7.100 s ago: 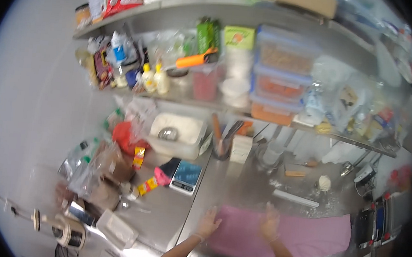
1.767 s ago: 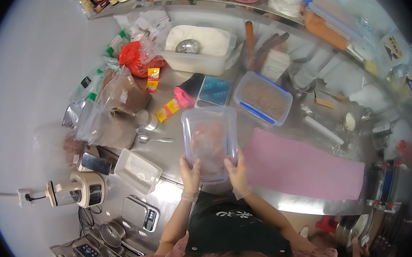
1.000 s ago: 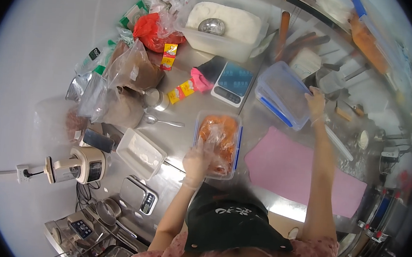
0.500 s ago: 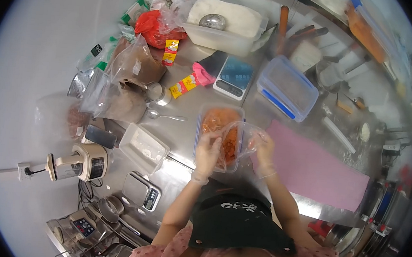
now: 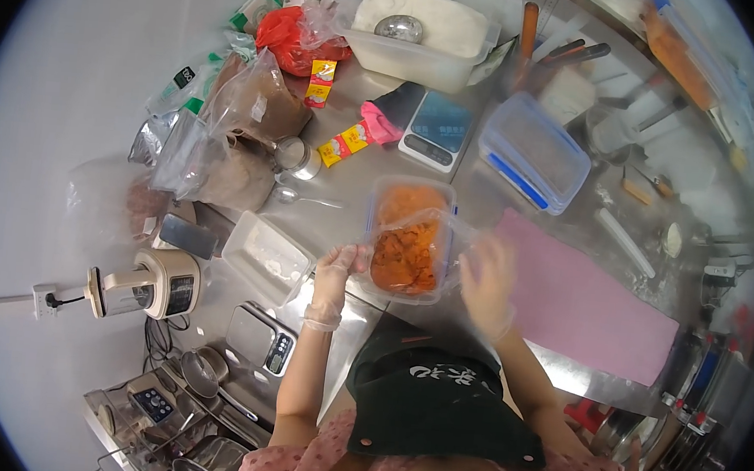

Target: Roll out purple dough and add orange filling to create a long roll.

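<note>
Your gloved left hand (image 5: pixel 338 268) fingers pinch the edge of the clear tub of orange food (image 5: pixel 408 236); your blurred right hand (image 5: pixel 486 281) hovers beside it, fingers spread.

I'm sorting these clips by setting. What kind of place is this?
Most likely a commercial kitchen or bakery prep area. A stainless steel worktable carries a digital scale, a tub of white powder with a metal scoop and bags of brown powder, while gloved hands work at a clear container of orange food.
</note>
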`<control>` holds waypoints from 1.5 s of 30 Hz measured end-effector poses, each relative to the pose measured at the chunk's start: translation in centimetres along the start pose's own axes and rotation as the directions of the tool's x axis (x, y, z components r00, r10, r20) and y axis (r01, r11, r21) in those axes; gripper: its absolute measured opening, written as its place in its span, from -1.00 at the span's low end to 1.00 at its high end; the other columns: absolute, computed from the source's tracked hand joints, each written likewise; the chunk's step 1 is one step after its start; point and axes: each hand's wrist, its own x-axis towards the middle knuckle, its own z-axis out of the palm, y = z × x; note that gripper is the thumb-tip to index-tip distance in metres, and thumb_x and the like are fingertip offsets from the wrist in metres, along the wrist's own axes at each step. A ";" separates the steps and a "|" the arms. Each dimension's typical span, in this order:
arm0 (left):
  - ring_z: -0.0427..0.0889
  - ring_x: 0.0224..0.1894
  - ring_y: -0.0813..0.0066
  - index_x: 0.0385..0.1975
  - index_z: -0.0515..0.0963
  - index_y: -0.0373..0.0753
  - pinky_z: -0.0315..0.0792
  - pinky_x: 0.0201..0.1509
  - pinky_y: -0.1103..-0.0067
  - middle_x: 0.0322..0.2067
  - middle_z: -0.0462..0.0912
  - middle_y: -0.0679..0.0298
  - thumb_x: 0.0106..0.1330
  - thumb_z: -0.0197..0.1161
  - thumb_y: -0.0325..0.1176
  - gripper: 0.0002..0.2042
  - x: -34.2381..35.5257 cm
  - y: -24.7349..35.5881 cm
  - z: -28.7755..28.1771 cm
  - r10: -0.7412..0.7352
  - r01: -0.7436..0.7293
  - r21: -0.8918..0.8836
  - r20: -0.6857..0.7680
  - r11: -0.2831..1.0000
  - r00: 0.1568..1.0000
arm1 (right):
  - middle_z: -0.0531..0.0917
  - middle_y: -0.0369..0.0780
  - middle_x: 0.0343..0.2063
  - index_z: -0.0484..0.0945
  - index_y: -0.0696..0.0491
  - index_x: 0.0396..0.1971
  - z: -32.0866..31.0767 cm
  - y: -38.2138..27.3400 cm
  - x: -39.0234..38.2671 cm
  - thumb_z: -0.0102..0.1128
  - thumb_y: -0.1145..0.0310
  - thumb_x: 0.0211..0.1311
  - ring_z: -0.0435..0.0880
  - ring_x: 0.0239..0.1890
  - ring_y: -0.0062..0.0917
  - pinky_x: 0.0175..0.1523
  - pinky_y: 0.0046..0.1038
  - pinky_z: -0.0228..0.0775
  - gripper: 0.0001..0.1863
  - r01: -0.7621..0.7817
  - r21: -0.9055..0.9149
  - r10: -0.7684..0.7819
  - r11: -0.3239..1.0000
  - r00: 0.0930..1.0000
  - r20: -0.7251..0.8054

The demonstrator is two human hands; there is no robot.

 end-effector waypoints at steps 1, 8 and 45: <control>0.46 -0.51 0.63 -0.09 0.62 -0.40 0.34 -0.34 0.73 -0.32 0.73 0.24 0.40 0.13 -0.42 -0.77 -0.5 0.5 0.4 -0.002 0.002 0.002 0.003 1.000 1.000 | 0.66 -0.14 -0.22 0.55 0.17 -0.05 0.5 -0.9 -0.2 0.27 0.46 0.14 0.63 -0.38 -0.37 -0.28 -0.40 0.51 -0.66 -0.003 -0.002 0.003 1.000 1.000 0.000; 0.26 -0.59 0.71 0.10 0.46 -0.50 0.24 -0.43 0.76 -0.06 0.69 0.11 0.30 0.03 -0.55 -0.63 -2.9 3.5 1.9 0.073 -0.042 -0.163 0.195 0.986 0.978 | 0.55 -0.13 -0.23 0.50 0.19 -0.02 8.9 -4.3 -3.8 0.40 0.30 0.01 0.60 -0.14 -0.26 -0.14 -0.28 0.50 -0.48 -0.153 0.239 -0.044 0.959 0.754 0.656; 0.60 -0.22 0.15 0.02 0.52 -0.32 0.49 -0.13 0.41 -0.24 0.58 0.08 0.28 0.23 -0.54 -0.70 -0.4 3.3 -0.1 0.911 -0.308 0.909 -0.149 0.279 0.386 | 0.55 -0.16 0.13 0.40 0.16 0.20 9.7 0.7 0.8 0.14 0.44 0.29 0.52 0.18 -0.40 0.29 -0.30 0.36 -0.53 -0.851 0.181 -0.069 -0.493 0.246 0.967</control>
